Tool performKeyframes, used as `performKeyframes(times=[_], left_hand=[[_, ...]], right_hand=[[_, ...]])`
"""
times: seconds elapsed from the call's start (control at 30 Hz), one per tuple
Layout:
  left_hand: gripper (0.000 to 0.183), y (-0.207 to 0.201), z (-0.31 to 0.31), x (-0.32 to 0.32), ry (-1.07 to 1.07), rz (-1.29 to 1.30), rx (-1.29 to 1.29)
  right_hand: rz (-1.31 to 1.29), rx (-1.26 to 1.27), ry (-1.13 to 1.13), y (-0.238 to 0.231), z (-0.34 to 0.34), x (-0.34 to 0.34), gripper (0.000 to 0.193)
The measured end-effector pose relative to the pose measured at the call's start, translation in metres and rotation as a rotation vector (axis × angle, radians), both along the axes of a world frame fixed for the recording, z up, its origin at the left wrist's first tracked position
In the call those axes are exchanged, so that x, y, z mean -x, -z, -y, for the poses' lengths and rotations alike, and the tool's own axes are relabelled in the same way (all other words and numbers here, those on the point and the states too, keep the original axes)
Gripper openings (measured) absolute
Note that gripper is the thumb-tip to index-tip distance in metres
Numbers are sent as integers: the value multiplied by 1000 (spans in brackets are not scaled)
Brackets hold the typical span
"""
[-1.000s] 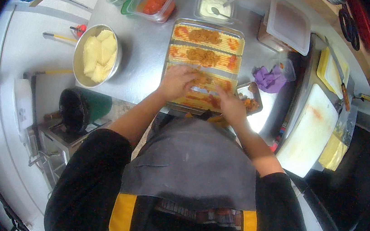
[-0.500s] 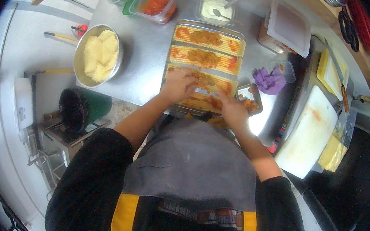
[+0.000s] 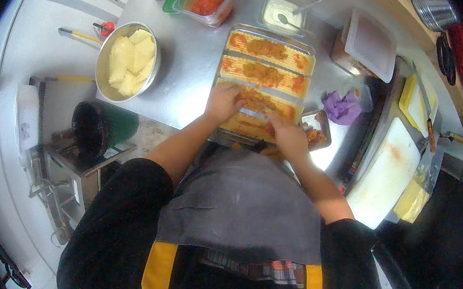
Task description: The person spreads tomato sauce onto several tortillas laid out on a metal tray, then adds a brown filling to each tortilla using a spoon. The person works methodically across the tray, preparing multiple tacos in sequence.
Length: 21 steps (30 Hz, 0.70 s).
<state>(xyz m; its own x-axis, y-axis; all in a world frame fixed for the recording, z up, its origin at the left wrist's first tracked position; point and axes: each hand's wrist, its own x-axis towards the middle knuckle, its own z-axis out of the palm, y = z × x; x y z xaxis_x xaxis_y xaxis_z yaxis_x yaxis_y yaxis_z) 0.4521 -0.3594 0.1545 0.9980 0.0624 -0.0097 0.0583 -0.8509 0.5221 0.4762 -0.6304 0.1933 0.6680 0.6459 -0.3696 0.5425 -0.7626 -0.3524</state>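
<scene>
A metal tray [image 3: 223, 52] holds several ridged pasta sheets laid crosswise, each with red sauce and most topped with orange-brown filling. My left hand [image 3: 224, 104] is over the left part of the third sheet [image 3: 281, 107], its fingers curled together at the filling. My right hand [image 3: 289, 135] comes in from the right over the nearer sheets. Its fingers are closed, tips pointing left at the third sheet's filling. Whatever either hand pinches is too small and blurred to make out. A small metal pan [image 3: 324, 129] with leftover filling sits beside my right hand.
A steel bowl of pasta sheets [image 3: 128, 64] stands at left. Along the back are a tub of red sauce [image 3: 208, 4], a white cream tub with spoons [image 3: 280, 14] and a lidded container [image 3: 365, 45]. At right lie a purple cloth [image 3: 341, 107], cutting board [image 3: 385, 173] and knife [image 3: 424, 101].
The whole view has shifted slightly, so the table things sit farther right. My left fingers look more drawn together at the filling; my right hand stays about the same place over the tray.
</scene>
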Motion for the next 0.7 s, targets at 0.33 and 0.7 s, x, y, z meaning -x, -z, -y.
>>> performKeyframes(times=[0.33, 0.7], left_hand=[[67, -18, 13, -6, -22, -99, -35], [59, -16, 5, -4, -56, -119, -65]], right_hand=[[77, 71, 64, -24, -14, -14, 57], [81, 118, 17, -13, -25, -20, 60]])
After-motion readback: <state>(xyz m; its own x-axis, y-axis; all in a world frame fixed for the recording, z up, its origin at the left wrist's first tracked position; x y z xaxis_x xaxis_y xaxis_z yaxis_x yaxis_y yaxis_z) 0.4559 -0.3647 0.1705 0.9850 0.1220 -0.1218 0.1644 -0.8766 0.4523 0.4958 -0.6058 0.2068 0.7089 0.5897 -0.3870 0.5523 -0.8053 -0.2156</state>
